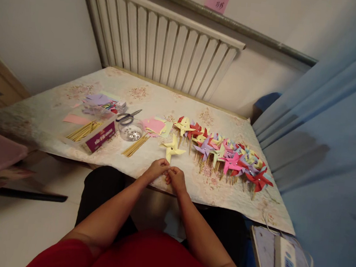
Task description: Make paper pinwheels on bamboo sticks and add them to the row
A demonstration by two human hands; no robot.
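The biggest thing is the flowery surface [158, 104], which spreads out ahead of the left grip [158, 168] and the right grip [175, 178]. A big crowd of bright pinwheels [232, 163] stands on it, to the right of the right grip and a bit farther out. Well to the left of the left grip is a box [101, 138] with thin sticks in it, and past that, farther from the grip, lie purple papers [97, 99]. Pink paper [154, 125] lies ahead of the left grip. Ahead and to its left is a round, clear tub [123, 133], with scissors [132, 115] just beyond. A bunch of loose sticks [135, 146] lies nearer, left of the grip. One yellow pinwheel [172, 148] is right in front of both grips. Their fingers are pinched closed together at its bottom end, holding it; they hide its stick. Smallest are the shiny bits [135, 135] in the tub.
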